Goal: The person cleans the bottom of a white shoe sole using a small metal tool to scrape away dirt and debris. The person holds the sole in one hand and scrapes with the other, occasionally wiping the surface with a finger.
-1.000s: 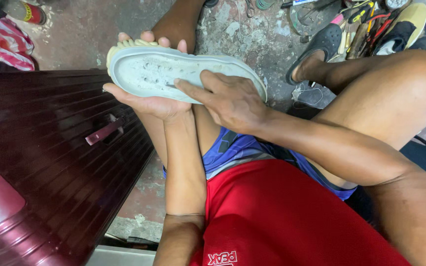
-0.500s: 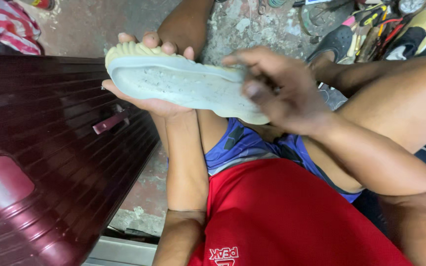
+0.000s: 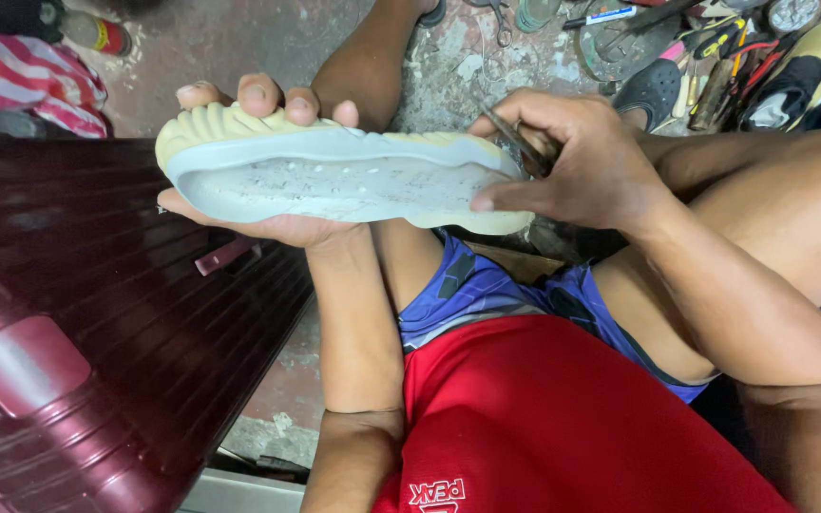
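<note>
Now my right hand (image 3: 577, 161) has slid to the sole's (image 3: 334, 180) right end, fingers pinching a thin metal tool (image 3: 515, 138); left hand (image 3: 268, 223) cradles underneath, fingers curled over the far edge. Steady, shallow strokes.

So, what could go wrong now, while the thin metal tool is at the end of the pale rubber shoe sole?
1. The thin dark metal tool in the right hand sits at the end of the pale yellowish rubber shoe sole; a slip might gouge the rubber.
2. The left hand cradles the sole from below, fingertips over its edge, so a slipping tool could perhaps reach them.
3. Bare thighs lie beneath.
</note>
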